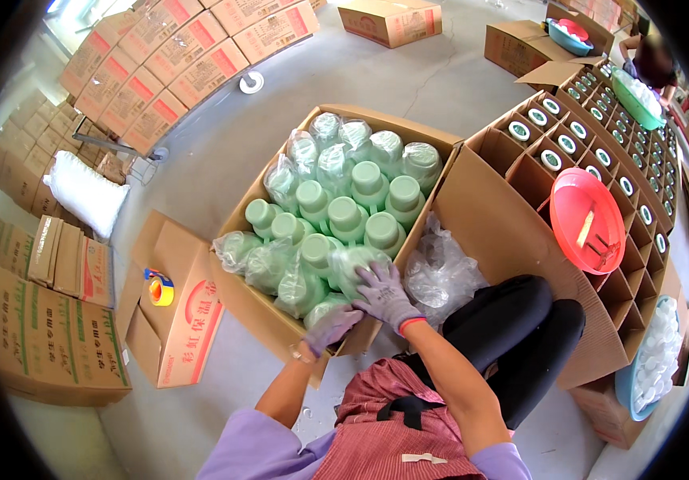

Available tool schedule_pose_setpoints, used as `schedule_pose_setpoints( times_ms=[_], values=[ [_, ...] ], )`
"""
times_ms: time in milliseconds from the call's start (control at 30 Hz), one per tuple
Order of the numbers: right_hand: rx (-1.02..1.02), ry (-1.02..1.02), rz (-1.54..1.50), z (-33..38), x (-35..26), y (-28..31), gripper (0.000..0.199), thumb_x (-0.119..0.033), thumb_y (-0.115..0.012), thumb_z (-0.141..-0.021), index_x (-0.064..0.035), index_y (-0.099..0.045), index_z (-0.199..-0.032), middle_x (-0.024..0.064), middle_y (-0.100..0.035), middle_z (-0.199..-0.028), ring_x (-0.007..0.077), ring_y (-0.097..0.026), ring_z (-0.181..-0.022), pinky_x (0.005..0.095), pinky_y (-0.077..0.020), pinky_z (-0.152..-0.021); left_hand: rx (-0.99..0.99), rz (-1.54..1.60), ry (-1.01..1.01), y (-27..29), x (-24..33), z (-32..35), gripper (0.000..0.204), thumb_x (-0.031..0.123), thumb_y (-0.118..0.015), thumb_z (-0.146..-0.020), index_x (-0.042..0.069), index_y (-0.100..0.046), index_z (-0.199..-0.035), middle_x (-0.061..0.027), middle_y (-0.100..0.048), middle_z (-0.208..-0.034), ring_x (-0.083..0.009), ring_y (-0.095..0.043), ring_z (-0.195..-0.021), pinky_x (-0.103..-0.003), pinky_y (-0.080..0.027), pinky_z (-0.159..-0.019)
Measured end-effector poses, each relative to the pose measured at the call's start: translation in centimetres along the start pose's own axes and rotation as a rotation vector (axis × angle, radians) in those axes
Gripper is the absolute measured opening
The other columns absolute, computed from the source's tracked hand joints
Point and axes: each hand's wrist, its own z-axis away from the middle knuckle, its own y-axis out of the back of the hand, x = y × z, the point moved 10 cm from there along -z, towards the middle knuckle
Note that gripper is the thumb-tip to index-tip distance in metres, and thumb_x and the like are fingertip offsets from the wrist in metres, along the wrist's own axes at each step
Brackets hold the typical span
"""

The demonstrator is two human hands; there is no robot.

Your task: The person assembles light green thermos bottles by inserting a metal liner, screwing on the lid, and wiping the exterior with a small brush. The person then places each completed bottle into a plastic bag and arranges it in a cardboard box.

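Observation:
An open cardboard box (pixel 440 144) on the floor holds several pale green bottles (pixel 348 216), some bare, some wrapped in clear plastic bags. My right hand (pixel 383 292), in a grey glove, grips a bagged green bottle (pixel 344 268) at the box's near corner. My left hand (pixel 330 326), also gloved, touches the near rim of the box beside another bagged bottle (pixel 324 308). Both sleeves are lilac.
Crumpled clear plastic bags (pixel 440 268) lie right of the box. A divided carton (pixel 600 160) with capped bottles and a red basin (pixel 587 220) stands at right. A smaller box (pixel 172 320) with a tape roll (pixel 160 290) sits left. Stacked cartons (pixel 176 56) line the back.

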Motion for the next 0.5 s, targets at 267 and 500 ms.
schedule_pose_setpoints(
  times_ms=[267,500],
  values=[
    [-0.249,-0.060,-0.003,3.4,-2.2,0.2,0.038,-0.047,-0.062,-0.087,-0.0184,-0.069,-0.112,0.0091,-0.055,-0.131,0.0320,-0.046,-0.128,0.0574,-0.0346,-0.102,0.375,0.188,0.525,6.8,-8.4,-3.4,0.040,0.008,-0.070,-0.080,-0.003,-0.059,-0.117,-0.0265,-0.065,-0.112,-0.0408,-0.061,-0.110,-0.041,-0.052,-0.094],
    [0.125,-0.172,-0.380,12.4,-1.4,9.7,0.044,-0.029,-0.068,-0.084,-0.0127,-0.061,-0.124,0.0147,-0.053,-0.132,0.0391,-0.048,-0.125,0.0533,-0.0397,-0.104,0.479,0.162,0.591,4.6,-9.2,-3.3,0.040,0.008,-0.071,-0.080,-0.005,-0.060,-0.116,-0.0304,-0.062,-0.120,-0.0408,-0.060,-0.108,-0.046,-0.048,-0.093]
  ],
)
